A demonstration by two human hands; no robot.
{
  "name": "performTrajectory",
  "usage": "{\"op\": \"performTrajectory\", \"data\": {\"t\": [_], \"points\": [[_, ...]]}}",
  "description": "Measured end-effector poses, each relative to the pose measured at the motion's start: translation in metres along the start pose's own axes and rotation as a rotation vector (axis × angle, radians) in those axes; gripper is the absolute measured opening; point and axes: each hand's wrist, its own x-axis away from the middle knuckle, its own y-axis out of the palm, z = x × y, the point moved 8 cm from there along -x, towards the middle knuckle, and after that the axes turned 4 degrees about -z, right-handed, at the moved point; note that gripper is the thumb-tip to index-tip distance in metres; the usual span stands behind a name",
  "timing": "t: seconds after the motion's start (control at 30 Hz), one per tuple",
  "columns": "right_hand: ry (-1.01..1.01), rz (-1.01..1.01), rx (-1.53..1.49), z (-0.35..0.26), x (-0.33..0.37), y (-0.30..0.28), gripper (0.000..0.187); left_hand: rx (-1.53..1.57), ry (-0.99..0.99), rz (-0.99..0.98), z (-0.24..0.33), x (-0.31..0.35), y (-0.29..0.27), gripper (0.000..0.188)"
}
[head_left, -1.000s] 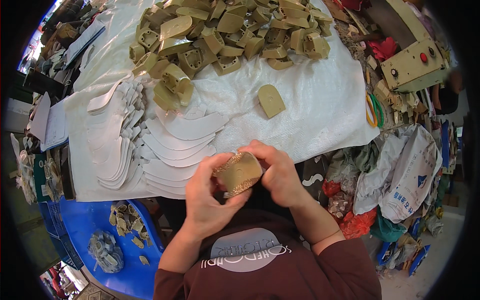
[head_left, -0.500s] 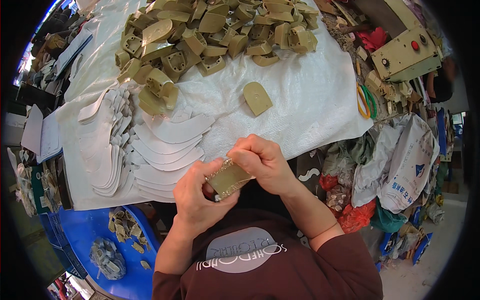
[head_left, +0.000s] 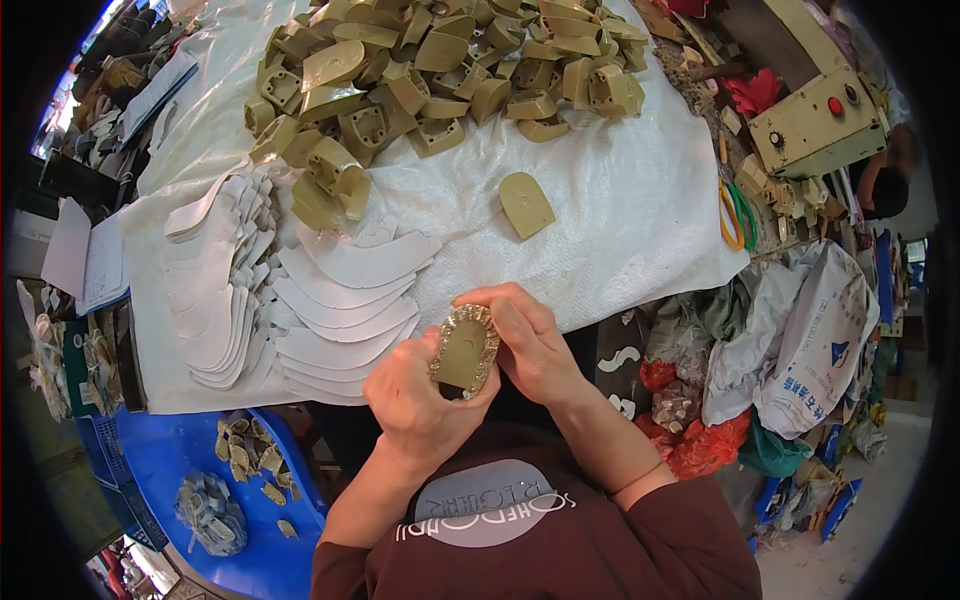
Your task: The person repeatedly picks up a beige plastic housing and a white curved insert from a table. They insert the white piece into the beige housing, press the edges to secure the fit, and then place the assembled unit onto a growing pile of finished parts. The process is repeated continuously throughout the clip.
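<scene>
Close to my body, an olive shoe heel (head_left: 463, 350) is held between both hands, its flat rounded face turned up. A shiny, pleated gold-looking edging runs around that face. My left hand (head_left: 415, 392) is closed on its left side and lower end. The fingers and thumb of my right hand (head_left: 528, 340) press on its upper right edge. A flat olive heel-shaped piece (head_left: 526, 205) lies alone on the white sheet beyond my hands. Stacks of curved white cut pieces (head_left: 345, 305) lie to the left of the hands.
A large pile of olive heels (head_left: 440, 70) covers the far side of the white sheet (head_left: 620, 230). A blue tub (head_left: 150, 450) at lower left holds loose scraps and a plastic bag. Far right stand a beige control box (head_left: 815, 125) and stuffed white bags (head_left: 810, 340).
Both hands have turned the heel from a slant to nearly upright, its flat face now more toward me. My right hand has shifted its fingers down along the right edge.
</scene>
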Motion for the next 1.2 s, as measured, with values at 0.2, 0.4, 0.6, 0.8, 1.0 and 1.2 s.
{"op": "performTrajectory", "data": {"t": [0.2,0.4,0.6,0.8,1.0,1.2], "points": [[-0.128,0.010,0.488,-0.018,0.007,0.018,0.028,-0.095,-0.012,-0.043,-0.002,0.007,0.000,0.053],[-0.191,0.023,0.546,-0.018,0.008,0.027,0.035,-0.076,0.002,-0.027,-0.007,0.008,-0.005,0.052],[-0.197,-0.243,0.646,-0.016,-0.007,0.048,0.029,0.027,-0.129,0.016,-0.032,0.024,-0.035,0.049],[-0.539,-0.088,1.077,-0.036,-0.042,0.046,0.033,-0.126,-0.460,0.254,-0.126,0.108,-0.137,0.050],[-0.524,-0.053,1.339,-0.035,-0.065,0.053,0.024,-0.887,-0.885,0.229,-0.195,0.216,-0.229,0.048],[-0.597,-0.095,1.462,-0.026,-0.075,0.077,0.026,-0.569,-0.472,0.265,-0.135,0.106,-0.178,0.034]]}}
